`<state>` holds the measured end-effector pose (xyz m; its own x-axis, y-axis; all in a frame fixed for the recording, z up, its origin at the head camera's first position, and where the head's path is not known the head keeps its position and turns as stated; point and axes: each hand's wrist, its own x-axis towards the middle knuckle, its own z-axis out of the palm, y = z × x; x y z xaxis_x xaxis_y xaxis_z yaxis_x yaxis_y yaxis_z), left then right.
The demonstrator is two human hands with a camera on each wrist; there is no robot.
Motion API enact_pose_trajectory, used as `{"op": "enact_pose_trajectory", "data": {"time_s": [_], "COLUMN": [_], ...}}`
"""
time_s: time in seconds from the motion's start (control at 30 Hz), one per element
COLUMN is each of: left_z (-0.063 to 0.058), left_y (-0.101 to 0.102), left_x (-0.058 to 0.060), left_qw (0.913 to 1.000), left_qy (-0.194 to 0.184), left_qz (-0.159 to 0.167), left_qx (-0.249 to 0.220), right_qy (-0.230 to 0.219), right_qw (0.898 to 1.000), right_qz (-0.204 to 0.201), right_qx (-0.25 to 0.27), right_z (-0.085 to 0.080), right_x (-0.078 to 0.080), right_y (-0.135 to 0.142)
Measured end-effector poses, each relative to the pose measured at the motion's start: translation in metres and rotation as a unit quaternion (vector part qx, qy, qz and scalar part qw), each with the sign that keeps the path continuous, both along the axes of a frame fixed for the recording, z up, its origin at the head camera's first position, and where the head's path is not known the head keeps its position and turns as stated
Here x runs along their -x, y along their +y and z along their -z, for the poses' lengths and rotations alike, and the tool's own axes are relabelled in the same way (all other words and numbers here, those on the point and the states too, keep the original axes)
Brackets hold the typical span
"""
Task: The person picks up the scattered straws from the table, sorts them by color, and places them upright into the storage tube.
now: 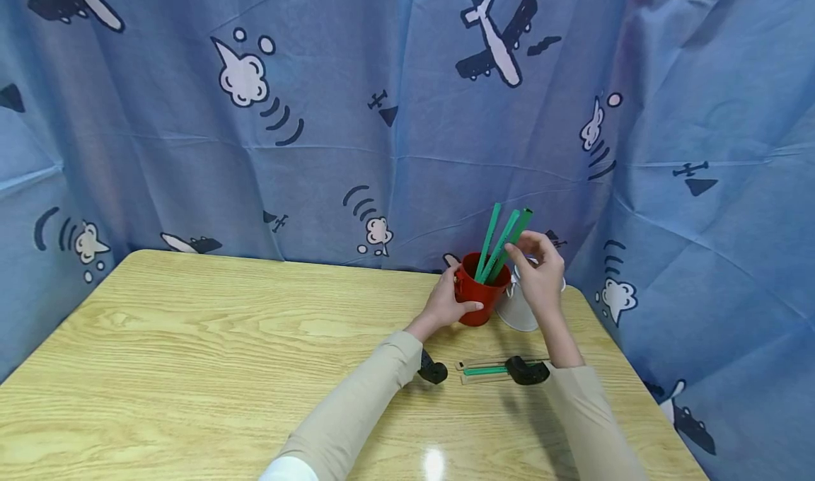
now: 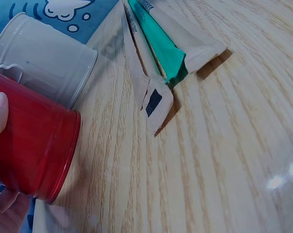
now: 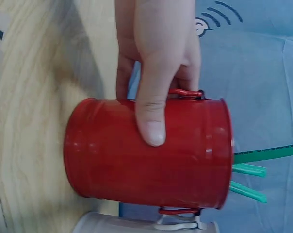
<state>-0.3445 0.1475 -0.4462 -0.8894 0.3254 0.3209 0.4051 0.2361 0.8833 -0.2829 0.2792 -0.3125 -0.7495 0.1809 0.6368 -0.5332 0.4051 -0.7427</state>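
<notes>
My left hand (image 1: 443, 302) grips the side of a small red bucket (image 1: 479, 310) near the table's back edge, thumb across its front in the right wrist view. Several narrow green paper packets (image 1: 489, 240) lean out of the bucket's mouth. Above the rim, my right hand (image 1: 540, 272) pinches the rightmost green packet (image 1: 523, 221) between thumb and fingers; its lower end is inside the bucket. Just right of the red bucket stands a white bucket (image 1: 518, 313), partly hidden behind my right hand. The left wrist view shows both buckets side by side.
On the table (image 1: 223, 346), in front of the buckets, lie a green packet (image 2: 158, 41) and tan paper packets (image 2: 197, 41), partly under my right wrist's black camera (image 1: 527, 371). A blue printed curtain (image 1: 331, 113) hangs behind and at the sides.
</notes>
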Motion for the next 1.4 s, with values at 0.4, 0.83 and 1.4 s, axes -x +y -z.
{"op": "enact_pose_trajectory", "data": {"time_s": [0.4, 0.83, 1.4], "left_z": [-0.015, -0.014, -0.010], "left_y": [0.001, 0.002, 0.000], "left_x": [-0.009, -0.006, -0.007], "left_qw": [0.9993, 0.9995, 0.9993], "left_qy": [-0.029, -0.023, -0.029], "left_qz": [-0.011, -0.014, -0.012], "left_qx": [0.022, 0.018, 0.018], "right_qy": [-0.077, -0.098, -0.091], "right_qw": [0.996, 0.992, 0.968], "right_qz": [0.038, 0.061, -0.053], "right_qx": [0.003, -0.049, -0.226], "right_z": [0.015, 0.042, 0.046], "right_x": [0.006, 0.024, -0.008], "right_y": [0.000, 0.023, 0.033]}}
